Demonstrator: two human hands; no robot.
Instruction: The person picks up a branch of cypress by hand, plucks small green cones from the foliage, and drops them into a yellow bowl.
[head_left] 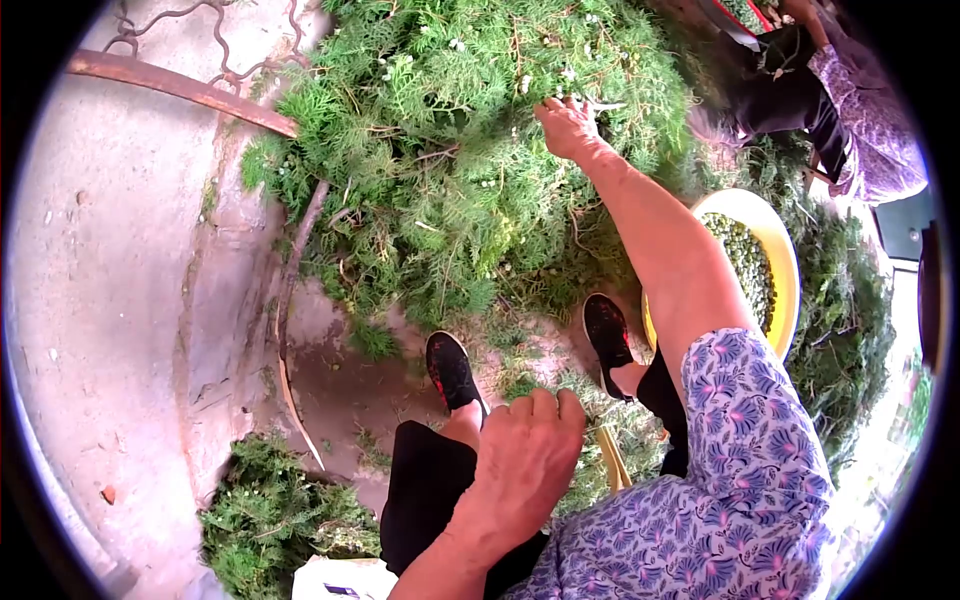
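Observation:
A large heap of cut evergreen branches (470, 200), feathery with small pale green cones, fills the upper middle. My right hand (568, 130) is stretched out onto its far part, the fingers bent down into the foliage around a sprig; the fingertips are partly hidden. Close to my body, above my knees, my left hand (532, 450) is closed with its back toward me. Whatever it holds, if anything, is hidden. To the right, partly behind my right arm, stands a yellow basin (786, 262) containing many small green cones.
Another person (870, 130) sits at the upper right. More branches lie at the right (835, 330) and lower left (270, 520). A curved wooden bar (185, 92) and a bare stick (290, 290) lie left of the heap. A white bag (340, 580) is at the bottom.

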